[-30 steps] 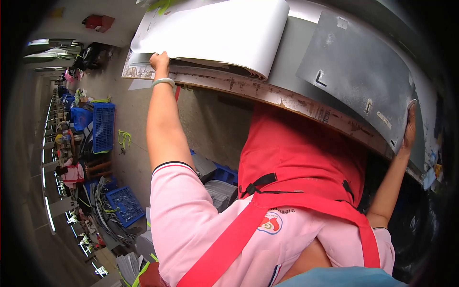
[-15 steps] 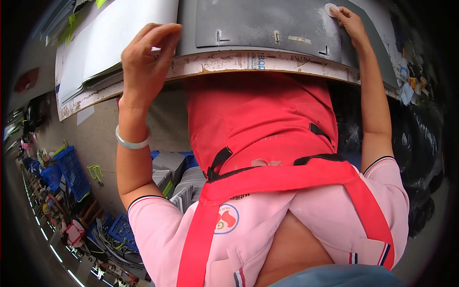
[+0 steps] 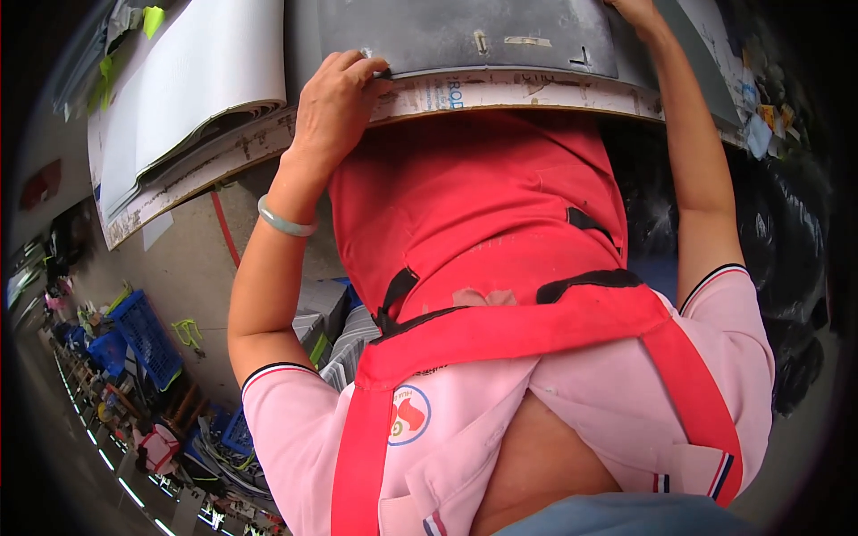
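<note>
A dark grey template board (image 3: 545,20) with small slots and chalky white smears lies on grey sheet material (image 3: 304,40) at the table's near edge. My left hand (image 3: 335,103) is at the board's near left corner, its fingers bent and closed over the edge there. Near the far right of the board, my right hand (image 3: 636,12) is cut off by the upper picture edge. Its fingertips are mostly out of sight, and whatever they hold does not show.
A folded-over white sheet (image 3: 201,67) lies left of the board. The table's worn front edge (image 3: 527,87) runs just before my red apron (image 3: 483,196). Blue crates (image 3: 147,339) stand on the floor at left, black plastic bags (image 3: 769,241) at right.
My left hand has come down and right from the air onto the board's corner. My right hand has moved up, mostly out of view; the white disc it held no longer shows.
</note>
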{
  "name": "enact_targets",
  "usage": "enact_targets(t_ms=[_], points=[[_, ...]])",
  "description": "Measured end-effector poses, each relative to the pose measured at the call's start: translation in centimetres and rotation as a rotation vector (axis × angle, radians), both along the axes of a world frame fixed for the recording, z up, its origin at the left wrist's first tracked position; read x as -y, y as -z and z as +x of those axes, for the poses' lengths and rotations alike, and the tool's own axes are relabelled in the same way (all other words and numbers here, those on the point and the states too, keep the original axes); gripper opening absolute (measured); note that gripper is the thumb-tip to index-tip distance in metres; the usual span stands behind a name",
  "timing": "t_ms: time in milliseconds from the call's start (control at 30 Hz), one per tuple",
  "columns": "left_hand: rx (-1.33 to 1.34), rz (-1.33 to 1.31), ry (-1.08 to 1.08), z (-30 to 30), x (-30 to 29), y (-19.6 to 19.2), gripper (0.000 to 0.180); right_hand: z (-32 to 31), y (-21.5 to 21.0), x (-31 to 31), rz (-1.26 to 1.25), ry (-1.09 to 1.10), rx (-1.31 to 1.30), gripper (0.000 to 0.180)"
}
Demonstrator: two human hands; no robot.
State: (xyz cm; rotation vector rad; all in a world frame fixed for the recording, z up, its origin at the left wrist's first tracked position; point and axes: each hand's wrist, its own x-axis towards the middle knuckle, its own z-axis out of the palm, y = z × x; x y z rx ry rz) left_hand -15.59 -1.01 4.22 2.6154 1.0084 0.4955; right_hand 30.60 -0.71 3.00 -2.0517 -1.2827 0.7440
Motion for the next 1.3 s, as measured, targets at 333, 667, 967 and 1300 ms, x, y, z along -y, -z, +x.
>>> enact_targets(t_ms=[333, 667, 967, 1300], points=[[0.080, 0.085, 0.022, 0.1, -0.1, 0.3, 0.015, -0.8, -0.6, 0.5, 0.073, -0.015, 0.068, 0.025], [0.084, 0.113, 0.043, 0.3, -0.2, 0.4, 0.014, -2.9, -2.6, 1.2, 0.044, 0.010, 0.112, 0.028], [0.092, 0.090, 0.055, 0.2, -0.1, 0.0, 0.016, -2.6, -1.6, 1.0, 0.056, 0.003, 0.118, 0.031], [0.078, 0.020, 0.023, 1.0, -0.1, -0.7, 0.018, -4.4, -1.8, 0.8, 0.070, 0.021, 0.169, 0.032]])
